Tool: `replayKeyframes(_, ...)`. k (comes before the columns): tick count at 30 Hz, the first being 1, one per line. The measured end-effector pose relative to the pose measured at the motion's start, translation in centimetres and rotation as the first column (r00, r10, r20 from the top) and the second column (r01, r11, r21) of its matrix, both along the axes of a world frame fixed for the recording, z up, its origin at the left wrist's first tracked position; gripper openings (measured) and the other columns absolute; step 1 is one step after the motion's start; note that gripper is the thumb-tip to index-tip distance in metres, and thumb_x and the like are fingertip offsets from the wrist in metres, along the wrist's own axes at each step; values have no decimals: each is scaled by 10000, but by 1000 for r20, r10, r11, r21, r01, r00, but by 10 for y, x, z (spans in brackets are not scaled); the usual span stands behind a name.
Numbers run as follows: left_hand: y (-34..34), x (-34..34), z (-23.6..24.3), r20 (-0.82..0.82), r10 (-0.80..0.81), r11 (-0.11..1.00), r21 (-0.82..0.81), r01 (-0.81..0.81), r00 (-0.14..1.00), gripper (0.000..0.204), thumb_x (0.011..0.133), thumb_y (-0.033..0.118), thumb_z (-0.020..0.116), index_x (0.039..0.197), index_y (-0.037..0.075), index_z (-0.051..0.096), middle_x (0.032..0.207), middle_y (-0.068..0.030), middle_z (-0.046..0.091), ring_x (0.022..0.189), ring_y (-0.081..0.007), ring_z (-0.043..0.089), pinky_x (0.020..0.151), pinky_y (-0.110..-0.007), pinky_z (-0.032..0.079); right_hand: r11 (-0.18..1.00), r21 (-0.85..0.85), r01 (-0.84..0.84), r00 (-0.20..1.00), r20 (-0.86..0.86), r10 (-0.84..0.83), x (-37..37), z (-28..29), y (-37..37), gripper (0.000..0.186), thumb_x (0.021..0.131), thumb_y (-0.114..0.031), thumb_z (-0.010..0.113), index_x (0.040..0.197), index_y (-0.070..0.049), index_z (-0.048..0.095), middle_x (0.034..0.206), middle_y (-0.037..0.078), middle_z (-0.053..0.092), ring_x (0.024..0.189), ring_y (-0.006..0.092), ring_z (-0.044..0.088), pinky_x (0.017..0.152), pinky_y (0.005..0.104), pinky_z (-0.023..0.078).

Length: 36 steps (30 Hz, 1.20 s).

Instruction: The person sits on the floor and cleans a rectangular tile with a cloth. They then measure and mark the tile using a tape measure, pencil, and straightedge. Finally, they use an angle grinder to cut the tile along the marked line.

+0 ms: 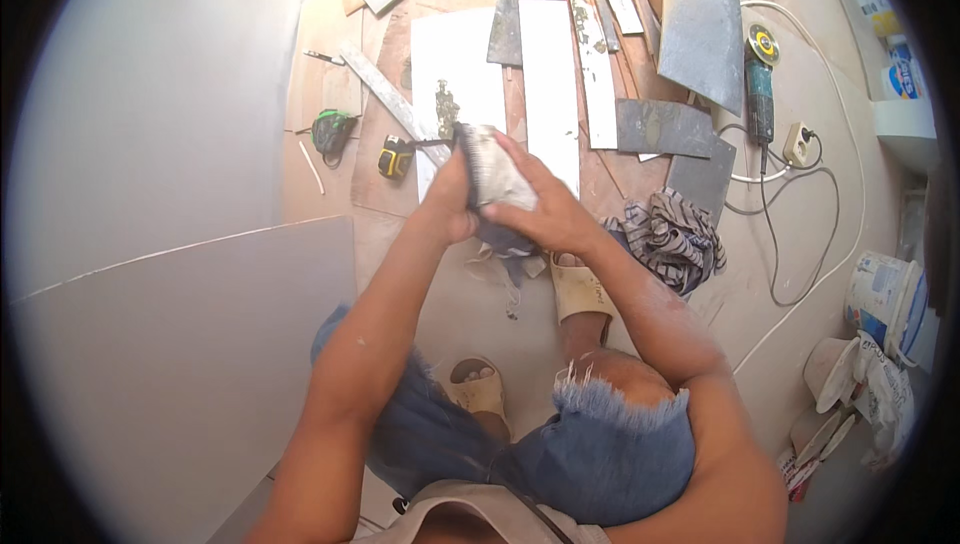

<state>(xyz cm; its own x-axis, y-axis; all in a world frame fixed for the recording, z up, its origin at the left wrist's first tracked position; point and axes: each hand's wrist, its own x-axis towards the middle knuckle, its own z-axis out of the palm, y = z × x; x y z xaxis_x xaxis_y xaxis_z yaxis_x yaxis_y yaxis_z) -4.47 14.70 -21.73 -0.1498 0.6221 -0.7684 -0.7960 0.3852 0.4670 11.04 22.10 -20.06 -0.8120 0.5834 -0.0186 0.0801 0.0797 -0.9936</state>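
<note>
In front of me, both hands are on a whitish, ribbed piece with a dark left edge (500,174); its kind I cannot make out. My left hand (450,202) is closed on its left side. My right hand (553,206) grips its right side, fingers along the top and thumb at the lower edge. Dark blue cloth (503,238) shows just under the piece. Beyond my hands, a stained white tile (460,44) and a long white tile strip (548,94) lie on the floor.
Left of my hands lie a yellow tape measure (395,157), a green one (331,131) and a metal straightedge (385,89). To the right are a striped cloth (675,241), grey tile pieces (700,34), an angle grinder (761,94), its cord, a socket block (798,144) and buckets (880,289).
</note>
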Motion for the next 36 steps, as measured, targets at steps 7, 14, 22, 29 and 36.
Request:
replayKeyframes(7,-15,0,-67,-816,-569,759,-474,446,102,404,1001,357,458,1099,2,624,1274,-194,601,1126,-379,549,885,-517,466,795,594,120,828,382,-411,13,-47,43,590,841,-191,626,1410,-82,512,1219,255,526,1058,408,554,916,454,494)
replayKeyframes(14,-32,75,-66,-688,-522,469,-725,504,-504,447,949,263,541,1338,44,552,1483,-189,439,1387,-382,381,1153,-579,236,617,787,-31,814,378,-441,-27,-103,58,621,799,-254,683,1371,-74,523,1148,185,511,933,349,540,788,467,492)
replayKeyframes(22,-21,86,-58,-656,-566,419,-751,510,-500,604,900,370,607,1377,6,538,1544,-188,378,1458,-404,279,1184,-601,150,567,819,-83,839,365,-404,-110,-114,173,545,819,-257,687,1300,-48,541,1173,187,575,1040,367,585,867,462,487)
replayKeyframes(29,-32,95,-66,-698,-552,456,-711,535,-456,809,834,496,666,1423,-26,475,1593,-190,281,1485,-399,201,1187,-604,126,555,829,-62,840,344,-419,-155,-117,254,297,831,-197,609,1079,-37,629,1152,176,596,1049,372,607,925,477,491)
replayKeyframes(36,-30,80,-60,-672,-575,382,-726,572,-467,853,843,518,645,1470,-13,415,1608,-180,261,1501,-393,167,1196,-609,81,680,629,-377,826,560,-60,-54,-123,144,428,807,-211,604,1187,-16,614,1127,214,603,1033,377,614,917,467,506)
